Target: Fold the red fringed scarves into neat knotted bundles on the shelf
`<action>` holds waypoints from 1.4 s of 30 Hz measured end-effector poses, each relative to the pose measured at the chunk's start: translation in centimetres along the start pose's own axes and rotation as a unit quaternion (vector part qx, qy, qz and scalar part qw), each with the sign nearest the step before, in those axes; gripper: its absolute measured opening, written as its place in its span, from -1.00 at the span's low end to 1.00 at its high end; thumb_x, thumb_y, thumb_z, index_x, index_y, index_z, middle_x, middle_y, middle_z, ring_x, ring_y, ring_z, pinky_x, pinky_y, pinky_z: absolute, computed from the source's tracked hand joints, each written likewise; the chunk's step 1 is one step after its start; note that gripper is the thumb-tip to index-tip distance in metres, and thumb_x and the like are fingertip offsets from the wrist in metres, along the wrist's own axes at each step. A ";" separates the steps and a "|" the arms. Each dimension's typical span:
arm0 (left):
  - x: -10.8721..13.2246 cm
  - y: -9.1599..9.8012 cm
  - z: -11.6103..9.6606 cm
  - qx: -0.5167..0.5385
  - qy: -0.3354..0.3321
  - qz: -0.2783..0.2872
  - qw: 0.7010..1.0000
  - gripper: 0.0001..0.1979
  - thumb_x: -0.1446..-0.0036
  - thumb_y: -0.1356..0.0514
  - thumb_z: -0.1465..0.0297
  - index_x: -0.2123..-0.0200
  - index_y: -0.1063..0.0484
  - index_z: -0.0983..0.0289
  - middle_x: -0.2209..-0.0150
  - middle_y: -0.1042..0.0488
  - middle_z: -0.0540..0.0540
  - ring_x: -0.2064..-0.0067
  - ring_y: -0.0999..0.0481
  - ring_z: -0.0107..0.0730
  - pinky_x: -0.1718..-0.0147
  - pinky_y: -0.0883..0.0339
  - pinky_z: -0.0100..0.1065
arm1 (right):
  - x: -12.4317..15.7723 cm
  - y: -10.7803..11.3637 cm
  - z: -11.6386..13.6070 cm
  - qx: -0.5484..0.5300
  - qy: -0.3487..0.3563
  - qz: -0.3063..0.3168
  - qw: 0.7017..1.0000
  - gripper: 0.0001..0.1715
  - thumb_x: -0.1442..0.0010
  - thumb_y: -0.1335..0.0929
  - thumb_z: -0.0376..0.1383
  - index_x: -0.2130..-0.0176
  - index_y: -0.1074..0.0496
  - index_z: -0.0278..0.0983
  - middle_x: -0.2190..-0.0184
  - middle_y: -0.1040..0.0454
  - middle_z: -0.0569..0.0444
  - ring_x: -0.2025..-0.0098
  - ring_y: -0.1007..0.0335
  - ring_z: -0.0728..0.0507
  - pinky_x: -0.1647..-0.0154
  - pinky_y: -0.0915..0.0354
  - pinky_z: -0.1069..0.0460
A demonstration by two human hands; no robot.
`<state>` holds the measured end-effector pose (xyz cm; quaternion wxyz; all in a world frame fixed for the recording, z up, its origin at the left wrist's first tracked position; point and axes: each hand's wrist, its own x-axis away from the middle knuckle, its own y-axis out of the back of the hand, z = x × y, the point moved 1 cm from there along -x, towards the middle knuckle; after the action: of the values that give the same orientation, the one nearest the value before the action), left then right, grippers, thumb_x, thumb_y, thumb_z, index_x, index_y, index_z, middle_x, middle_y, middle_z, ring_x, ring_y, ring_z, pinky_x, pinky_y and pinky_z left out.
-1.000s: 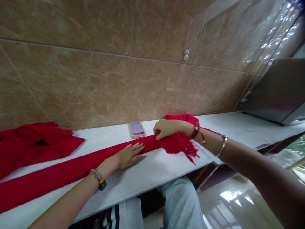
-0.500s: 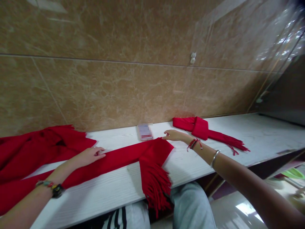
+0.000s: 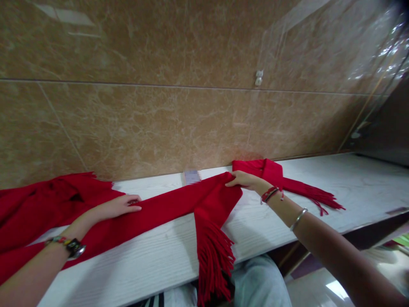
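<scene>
Grip: your right hand (image 3: 247,181) pinched shut on the red scarf (image 3: 166,209) at its fold, far side of the counter (image 3: 281,226), your left hand (image 3: 118,207) flat and open, pinning it further left; folding in hand, which next probably calls for squared edges.

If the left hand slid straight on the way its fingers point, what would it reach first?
The left hand would likely meet the fold of the red scarf under it, where the fringed end hangs down.

A plain tiled indoor room, kind unclear: glossy brown marble-look wall tiles (image 3: 159,119) rise behind a long, narrow white wood-grain bench (image 3: 287,221), and shiny floor tiles (image 3: 332,292) show below its front edge.
</scene>
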<state>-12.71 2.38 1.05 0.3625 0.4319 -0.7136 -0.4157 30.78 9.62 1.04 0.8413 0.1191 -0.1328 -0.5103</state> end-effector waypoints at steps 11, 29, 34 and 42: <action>-8.6 -1.9 0.0 -0.040 0.003 -0.087 0.995 -0.49 0.04 0.03 0.05 0.16 -0.37 0.28 0.24 -0.48 0.13 0.23 -0.44 -0.25 0.19 -0.27 -0.32 | -5.2 3.2 -4.3 0.378 0.075 -0.262 0.885 -0.41 0.08 -0.36 -0.47 0.00 -0.25 -0.44 0.11 -0.37 -0.23 0.07 -0.29 -0.24 0.04 -0.19 -0.12; 1.4 -5.1 6.0 -0.234 0.137 -0.174 0.947 -0.44 -0.11 0.17 0.14 -0.03 -0.26 0.36 -0.10 -0.24 0.26 -0.12 -0.20 -0.12 -0.06 -0.01 -0.11 | 0.6 -9.0 -2.2 0.480 0.248 0.052 0.840 -0.58 -0.21 -0.16 -0.30 -0.05 -0.26 -0.35 -0.05 -0.28 -0.15 -0.12 -0.12 -0.18 -0.12 -0.08 -0.13; 1.6 -5.2 5.4 -0.228 0.123 -0.191 0.947 -0.45 -0.11 0.17 0.17 -0.05 -0.23 0.35 -0.11 -0.23 0.25 -0.14 -0.18 -0.15 -0.08 0.04 -0.08 | -1.0 -8.3 -0.8 0.533 0.223 0.128 0.806 -0.55 -0.13 -0.26 -0.33 -0.04 -0.26 -0.32 -0.01 -0.30 -0.16 -0.02 -0.23 -0.22 -0.03 -0.14 -0.16; 1.1 -3.5 -1.2 -0.096 0.018 -0.226 0.969 -0.47 -0.05 0.10 0.16 0.05 -0.32 0.38 0.00 -0.36 0.25 -0.04 -0.29 -0.16 -0.06 -0.05 -0.18 | -1.5 -7.2 4.2 0.513 0.253 0.141 0.808 -0.80 -0.02 -0.34 -0.41 0.26 -0.41 -0.34 0.32 -0.45 -0.01 0.31 -0.33 -0.08 0.30 -0.24 0.07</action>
<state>-11.01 0.04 -1.47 0.3122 0.5525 -0.5477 -0.5453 22.67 7.46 2.41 0.7242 0.6381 -0.1734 -0.1958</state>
